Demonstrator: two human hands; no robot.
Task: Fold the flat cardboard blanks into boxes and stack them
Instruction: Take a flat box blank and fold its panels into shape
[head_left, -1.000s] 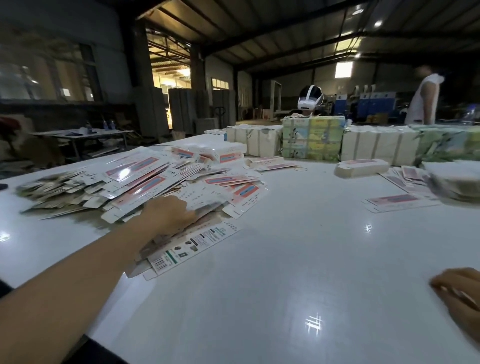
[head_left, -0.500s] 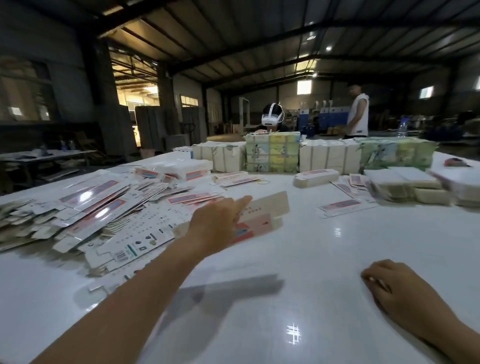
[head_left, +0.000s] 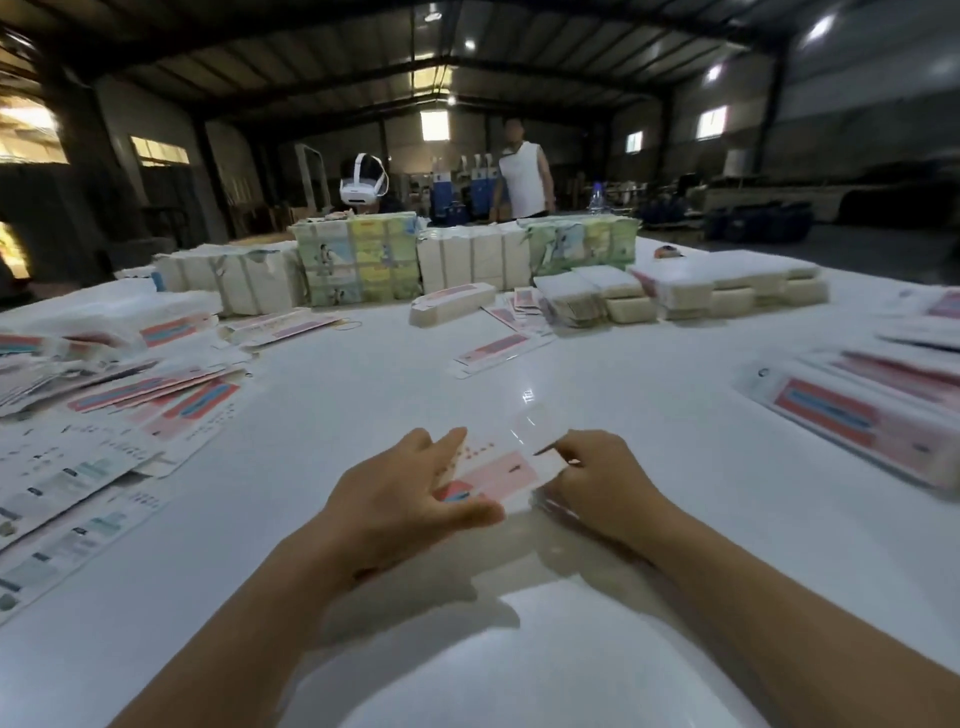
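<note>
A flat cardboard blank (head_left: 506, 457), white with pink and red print, is held just above the white table (head_left: 363, 426) between both hands. My left hand (head_left: 400, 499) grips its near left end, thumb underneath and fingers along the edge. My right hand (head_left: 602, 483) pinches its right side with curled fingers. A spread pile of flat blanks (head_left: 104, 415) lies on the table to my left. Folded boxes (head_left: 857, 410) lie in a row at the right edge.
Bundled stacks of packaged blanks (head_left: 358, 260) line the far side of the table, with loose blanks (head_left: 498, 351) and a single folded box (head_left: 452, 304) before them. One person wearing a headset (head_left: 363, 182) sits behind the stacks; another person (head_left: 522, 176) stands beyond.
My left hand has carried one blank from the left pile to the middle. My right hand has lifted off the table and taken hold of the blank's right side. The view has turned right.
</note>
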